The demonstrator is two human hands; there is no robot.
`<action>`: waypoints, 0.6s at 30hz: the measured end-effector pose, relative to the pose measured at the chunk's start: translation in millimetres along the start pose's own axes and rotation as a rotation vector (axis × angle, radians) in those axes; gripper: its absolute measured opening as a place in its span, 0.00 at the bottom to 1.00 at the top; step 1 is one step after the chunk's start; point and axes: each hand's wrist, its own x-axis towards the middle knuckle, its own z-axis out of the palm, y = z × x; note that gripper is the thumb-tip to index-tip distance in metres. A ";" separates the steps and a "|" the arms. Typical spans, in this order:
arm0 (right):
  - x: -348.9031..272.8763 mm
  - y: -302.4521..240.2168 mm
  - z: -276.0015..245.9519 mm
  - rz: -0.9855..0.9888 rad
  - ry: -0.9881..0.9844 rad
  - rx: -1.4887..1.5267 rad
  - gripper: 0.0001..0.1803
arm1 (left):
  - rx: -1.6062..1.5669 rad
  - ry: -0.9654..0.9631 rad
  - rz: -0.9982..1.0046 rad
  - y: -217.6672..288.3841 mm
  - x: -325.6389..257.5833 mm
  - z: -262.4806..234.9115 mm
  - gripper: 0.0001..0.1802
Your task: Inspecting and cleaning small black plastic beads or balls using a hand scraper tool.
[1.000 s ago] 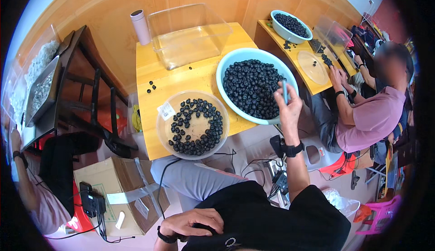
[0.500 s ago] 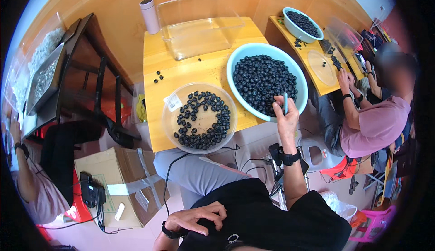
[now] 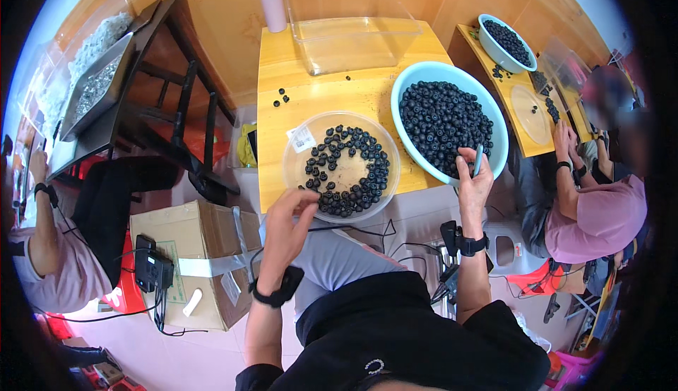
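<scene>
My right hand (image 3: pixel 474 186) is at the near right rim of a pale blue bowl (image 3: pixel 400 84) heaped with blueberries (image 3: pixel 445 119). A slim blue-grey stick-like tool (image 3: pixel 479 158) stands up between its closed fingers; the tool's lower end is hidden. The thumb and index tip meet at the fruit, and I cannot make out whether a berry is pinched. On the left, my left hand (image 3: pixel 288 225) hovers at the near left rim of a clear round shallow tray (image 3: pixel 293 172), fingers loosely curved with the thumb apart. Blueberries lie in a ring inside this tray.
A clear rectangular bin (image 3: pixel 353 56) and a pink flask (image 3: pixel 272 6) stand at the table's back. A few loose berries (image 3: pixel 281 98) lie left. At right, a person (image 3: pixel 593 200) works at another table with a second bowl (image 3: pixel 487 38). A cardboard box (image 3: pixel 191 264) sits lower left.
My left hand has risen from my lap to the round tray's near edge. My right hand stays at the bowl with the tool. The whole view has shifted, so the table sits further right.
</scene>
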 end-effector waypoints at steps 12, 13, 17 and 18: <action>1.4 1.8 -3.4 -0.012 -0.018 -0.015 0.06 | 0.656 -0.042 0.210 -44.4 48.0 51.4 0.08; 1.7 2.8 -4.2 -0.024 -0.028 -0.032 0.06 | 0.630 -0.029 0.218 -43.6 48.2 51.7 0.08; 3.5 -5.9 -6.1 0.036 -0.062 -0.025 0.06 | 0.470 -0.020 0.114 -45.1 49.8 50.4 0.10; 4.0 -5.5 -5.2 0.049 -0.077 0.031 0.08 | 0.465 -0.012 0.115 -44.2 49.8 48.7 0.10</action>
